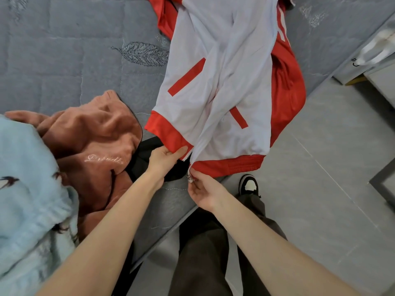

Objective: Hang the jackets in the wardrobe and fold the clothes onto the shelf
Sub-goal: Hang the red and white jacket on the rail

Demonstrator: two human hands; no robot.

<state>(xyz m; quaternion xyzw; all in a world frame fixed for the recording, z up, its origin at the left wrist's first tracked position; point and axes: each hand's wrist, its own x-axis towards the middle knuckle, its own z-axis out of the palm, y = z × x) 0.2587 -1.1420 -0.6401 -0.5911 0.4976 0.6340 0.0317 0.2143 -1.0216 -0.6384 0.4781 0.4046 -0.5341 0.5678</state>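
Smooth, faintly shiny cloth on the jacket (215, 71) at twelve o'clock; its zip pull (190, 178) glints, probably metal. At nine, brown garment (96, 135) looks plush, blue garment (25, 189) fluffy. Quilted bedcover (64, 50) matt, floor tiles (320, 189) smooth.

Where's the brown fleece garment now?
The brown fleece garment lies crumpled on the grey bed, left in the head view, between the pale blue fleece and the white-and-red jacket.

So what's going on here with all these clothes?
A person stands at a bed with a red and white jacket laid across it. The left hand grips the hem beside the zip, and the right hand pinches the zip pull, apparently to join it. A brown top and a blue fleece lie crumpled nearby.
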